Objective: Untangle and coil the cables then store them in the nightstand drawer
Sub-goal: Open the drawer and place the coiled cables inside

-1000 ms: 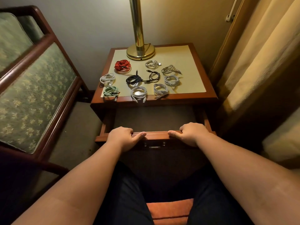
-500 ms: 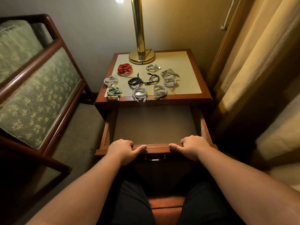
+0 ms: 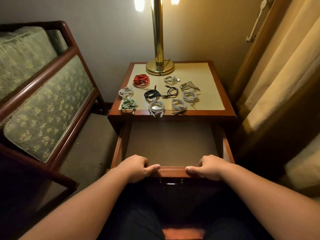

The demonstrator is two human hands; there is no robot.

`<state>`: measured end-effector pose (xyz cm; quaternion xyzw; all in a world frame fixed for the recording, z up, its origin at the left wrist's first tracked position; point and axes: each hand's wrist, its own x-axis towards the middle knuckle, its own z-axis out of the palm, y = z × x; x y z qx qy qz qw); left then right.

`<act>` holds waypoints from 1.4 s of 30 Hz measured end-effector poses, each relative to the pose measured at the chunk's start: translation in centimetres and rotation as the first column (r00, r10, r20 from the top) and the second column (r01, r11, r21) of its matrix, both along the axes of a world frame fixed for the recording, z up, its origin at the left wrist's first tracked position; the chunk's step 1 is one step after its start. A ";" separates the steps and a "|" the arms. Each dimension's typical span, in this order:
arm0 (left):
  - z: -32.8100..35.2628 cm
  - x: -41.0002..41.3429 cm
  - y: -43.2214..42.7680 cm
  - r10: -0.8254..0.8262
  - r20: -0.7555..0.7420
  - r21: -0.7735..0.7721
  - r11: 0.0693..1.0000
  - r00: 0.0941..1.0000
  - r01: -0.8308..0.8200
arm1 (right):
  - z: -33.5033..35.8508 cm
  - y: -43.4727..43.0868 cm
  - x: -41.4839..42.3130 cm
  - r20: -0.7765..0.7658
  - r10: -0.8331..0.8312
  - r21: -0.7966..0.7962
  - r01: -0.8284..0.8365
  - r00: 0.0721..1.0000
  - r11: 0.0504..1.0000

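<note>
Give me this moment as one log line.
drawer: open | left hand: grips front rim | right hand: grips front rim | cables: coiled, on nightstand top, none in drawer yet

The nightstand [image 3: 208, 84] top bears a lamp [image 3: 159, 67] at the back and, nearer, coiled cables: red cable [image 3: 141, 79], black cable [image 3: 152, 93], green cable [image 3: 129, 103], several pale cables [image 3: 156, 106].

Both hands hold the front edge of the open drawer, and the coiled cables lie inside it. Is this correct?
Not quite. The head view shows the left hand and right hand gripping the front edge of the open drawer, but the coiled cables lie on the nightstand top, not inside the drawer.
</note>
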<state>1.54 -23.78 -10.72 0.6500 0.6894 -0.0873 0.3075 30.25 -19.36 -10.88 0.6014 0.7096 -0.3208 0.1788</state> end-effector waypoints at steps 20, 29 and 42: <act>6.6 -7.4 14.7 0.160 -0.223 0.338 0.938 0.962 -0.077 | 5.4 15.0 -16.0 -0.035 0.446 0.609 -0.335 0.894 0.719; 6.9 -9.2 15.4 -0.068 -0.349 0.441 0.868 0.935 0.228 | 5.9 14.9 -16.3 -0.055 0.487 0.678 -0.325 0.872 0.660; 5.9 -7.3 7.1 -0.326 -0.250 0.174 0.911 0.912 0.374 | 1.3 8.4 -13.2 -0.450 0.484 0.447 -0.280 0.750 0.850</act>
